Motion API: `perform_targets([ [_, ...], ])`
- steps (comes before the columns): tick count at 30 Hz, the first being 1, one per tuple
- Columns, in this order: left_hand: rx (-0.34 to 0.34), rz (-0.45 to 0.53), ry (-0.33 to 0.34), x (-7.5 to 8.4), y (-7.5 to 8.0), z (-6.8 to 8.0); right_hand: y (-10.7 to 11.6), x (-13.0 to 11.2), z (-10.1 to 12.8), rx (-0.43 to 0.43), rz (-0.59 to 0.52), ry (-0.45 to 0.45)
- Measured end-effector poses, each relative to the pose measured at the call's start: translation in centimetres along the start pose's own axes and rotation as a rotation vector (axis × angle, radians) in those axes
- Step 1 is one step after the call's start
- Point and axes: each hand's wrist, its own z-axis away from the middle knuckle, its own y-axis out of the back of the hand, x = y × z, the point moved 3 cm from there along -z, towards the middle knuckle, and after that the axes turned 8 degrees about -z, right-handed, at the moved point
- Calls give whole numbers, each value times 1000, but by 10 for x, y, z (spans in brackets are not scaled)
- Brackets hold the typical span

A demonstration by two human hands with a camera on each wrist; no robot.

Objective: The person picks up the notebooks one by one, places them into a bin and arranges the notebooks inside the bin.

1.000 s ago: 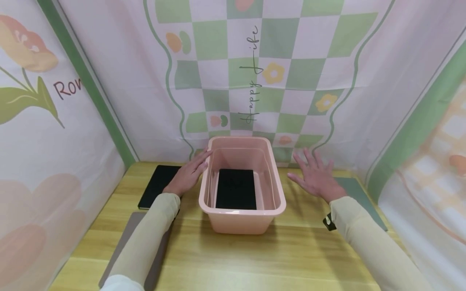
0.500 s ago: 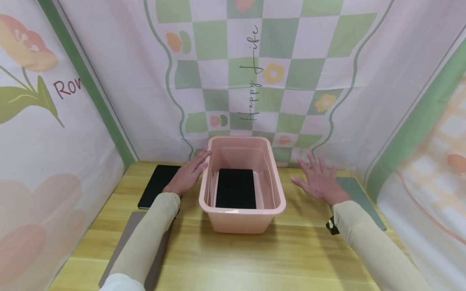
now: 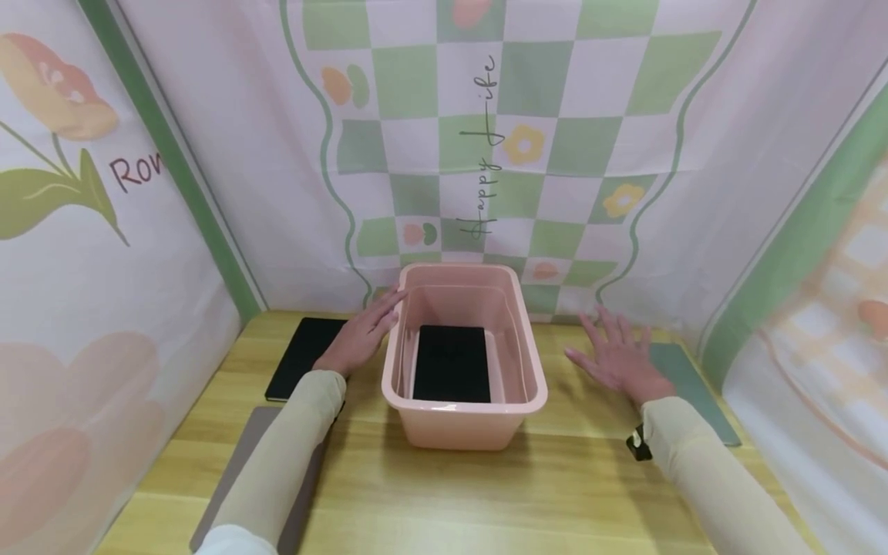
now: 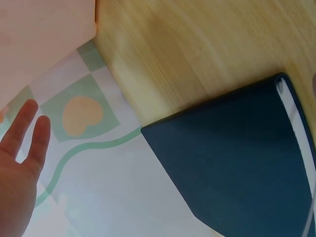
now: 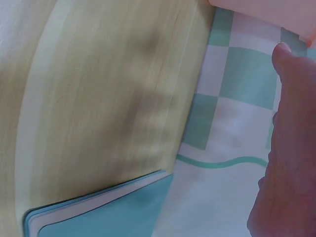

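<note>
Right hand (image 3: 620,358) lower and nearer green notebook (image 3: 687,385), fingers spread; left hand (image 3: 361,335) flat against tub (image 3: 463,412) rim.

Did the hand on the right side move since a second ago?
Yes. The right hand has slid rightward and lower, away from the pink bin and toward the green notebook. Its fingers remain spread.

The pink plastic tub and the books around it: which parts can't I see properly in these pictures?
- Grey flat book, head view: partly under the left sleeve and cut off by the bottom edge.
- Black notebook on the table, head view: its right part is behind the left hand.
- Green book, head view: its near corner is behind the right hand.
- Pink plastic tub, right wrist view: only a blurred corner shows.
</note>
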Motion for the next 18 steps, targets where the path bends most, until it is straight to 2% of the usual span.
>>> perform_targets([
  [18, 10, -7, -1, -2, -2, -1, -4, 28, 18, 0, 8, -73],
])
